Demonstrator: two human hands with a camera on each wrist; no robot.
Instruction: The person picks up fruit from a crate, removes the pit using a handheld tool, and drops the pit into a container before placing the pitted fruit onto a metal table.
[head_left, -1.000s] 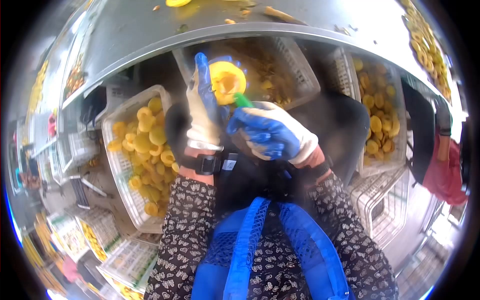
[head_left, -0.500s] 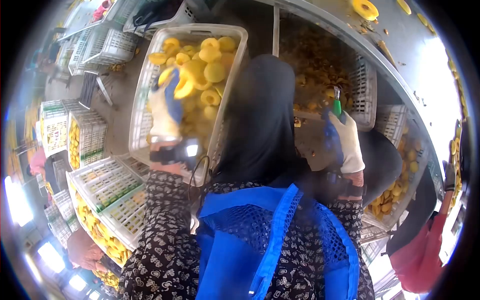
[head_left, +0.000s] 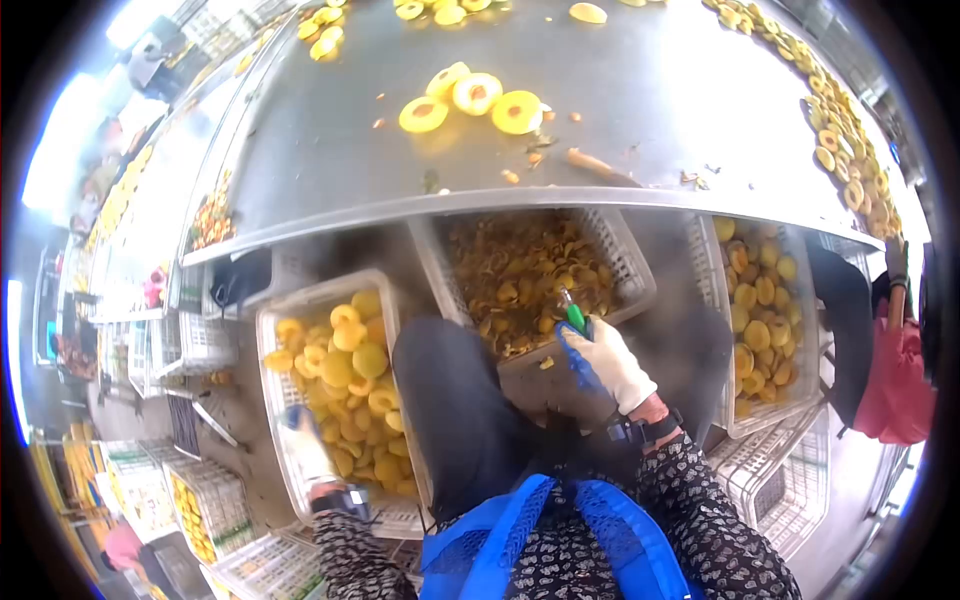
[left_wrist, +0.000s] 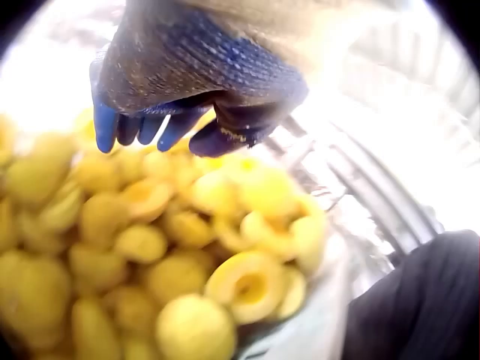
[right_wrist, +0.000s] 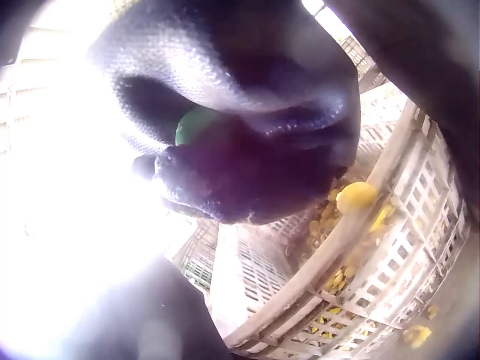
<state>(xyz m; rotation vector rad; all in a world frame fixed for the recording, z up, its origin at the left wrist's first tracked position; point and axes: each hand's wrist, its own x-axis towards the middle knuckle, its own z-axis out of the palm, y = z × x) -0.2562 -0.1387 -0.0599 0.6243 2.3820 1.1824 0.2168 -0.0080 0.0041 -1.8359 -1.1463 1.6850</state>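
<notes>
My gloved left hand (head_left: 308, 448) is over the near left side of a white crate (head_left: 273, 370) heaped with yellow peach halves (head_left: 345, 370). In the left wrist view, the blue-coated fingers (left_wrist: 106, 124) hang loosely bent above the peach halves (left_wrist: 247, 287), with nothing in them. My right hand (head_left: 612, 365), gloved too, grips a green-handled tool (head_left: 574, 316) whose short metal tip points up and away. It is held close to the near edge of a crate (head_left: 445, 285) of brown and yellow scraps. The right wrist view shows only part of the green handle (right_wrist: 193, 127) inside the fist.
Ahead runs a metal table (head_left: 330, 150) with several peach halves (head_left: 477, 93) and scraps on it. Another crate (head_left: 712, 330) of peaches stands at the right, beside a person in a red top (head_left: 888, 385). My knees (head_left: 450, 400) lie between the crates.
A second ago the left hand held a peach half while the tool worked at it. The left hand then moved over the left crate with peach halves and is now bare of fruit.
</notes>
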